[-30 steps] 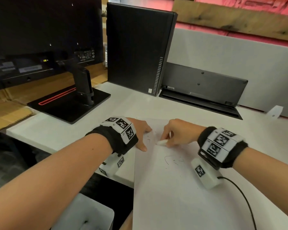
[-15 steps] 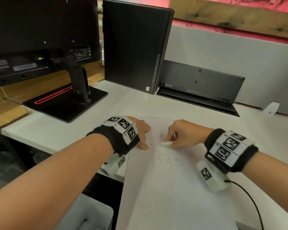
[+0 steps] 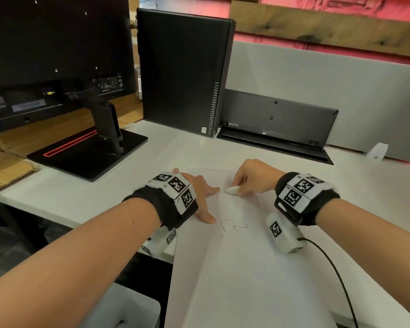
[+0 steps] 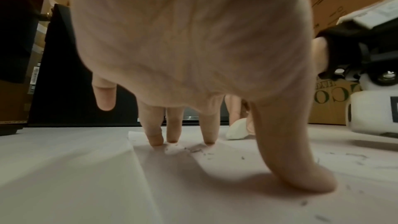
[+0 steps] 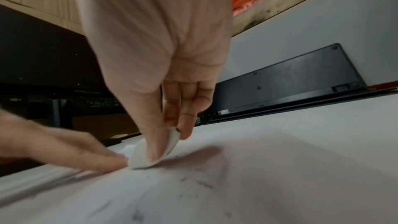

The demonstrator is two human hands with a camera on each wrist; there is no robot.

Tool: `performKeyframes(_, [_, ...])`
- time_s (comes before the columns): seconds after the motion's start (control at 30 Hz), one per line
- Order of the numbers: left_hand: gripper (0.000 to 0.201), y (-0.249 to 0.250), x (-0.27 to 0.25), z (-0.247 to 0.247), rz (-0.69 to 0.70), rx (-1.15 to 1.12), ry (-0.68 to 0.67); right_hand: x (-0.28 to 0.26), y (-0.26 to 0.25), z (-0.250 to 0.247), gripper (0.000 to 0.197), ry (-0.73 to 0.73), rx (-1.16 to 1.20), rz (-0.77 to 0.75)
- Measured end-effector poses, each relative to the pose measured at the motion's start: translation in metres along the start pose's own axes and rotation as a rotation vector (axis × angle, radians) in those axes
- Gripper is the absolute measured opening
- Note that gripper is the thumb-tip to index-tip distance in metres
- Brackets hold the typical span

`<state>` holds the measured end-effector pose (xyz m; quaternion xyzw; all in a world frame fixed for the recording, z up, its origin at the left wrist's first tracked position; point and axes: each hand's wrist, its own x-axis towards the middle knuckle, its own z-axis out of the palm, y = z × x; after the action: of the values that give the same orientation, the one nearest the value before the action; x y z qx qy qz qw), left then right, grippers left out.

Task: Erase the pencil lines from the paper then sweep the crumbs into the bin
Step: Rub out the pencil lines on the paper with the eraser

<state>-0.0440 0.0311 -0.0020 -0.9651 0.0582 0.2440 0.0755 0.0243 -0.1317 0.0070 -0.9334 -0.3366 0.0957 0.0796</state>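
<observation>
A white sheet of paper (image 3: 246,268) lies on the white desk and hangs over the front edge. Faint pencil lines (image 3: 232,224) and dark eraser crumbs (image 4: 194,150) mark its upper middle. My left hand (image 3: 199,192) presses the paper's upper left with spread, straight fingertips (image 4: 155,140). My right hand (image 3: 251,178) pinches a white eraser (image 3: 232,190) between thumb and fingers, its edge on the paper just right of the left fingers. The eraser (image 5: 150,152) is also seen touching the sheet in the right wrist view.
A monitor stand (image 3: 88,150) sits at the back left, a black computer tower (image 3: 182,72) behind the paper, and a black keyboard (image 3: 277,119) leans on a grey partition. A grey bin (image 3: 118,306) stands below the desk edge at the lower left.
The right hand with the eraser has slid slightly left and away along the paper, closer to the left fingers. The left hand stays pressed on the sheet.
</observation>
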Motion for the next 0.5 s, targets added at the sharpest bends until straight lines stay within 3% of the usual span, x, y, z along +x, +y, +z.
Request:
performKeyframes(0.3, [0.092, 0.008, -0.007, -0.005, -0.018, 0.063, -0.01, -0.036, -0.006, 0.009, 0.019, -0.194, -0.071, -0.163])
performKeyframes(0.5, [0.093, 0.009, -0.009, -0.007, -0.021, 0.062, -0.012, -0.008, -0.008, 0.003, 0.023, -0.014, -0.051, -0.1])
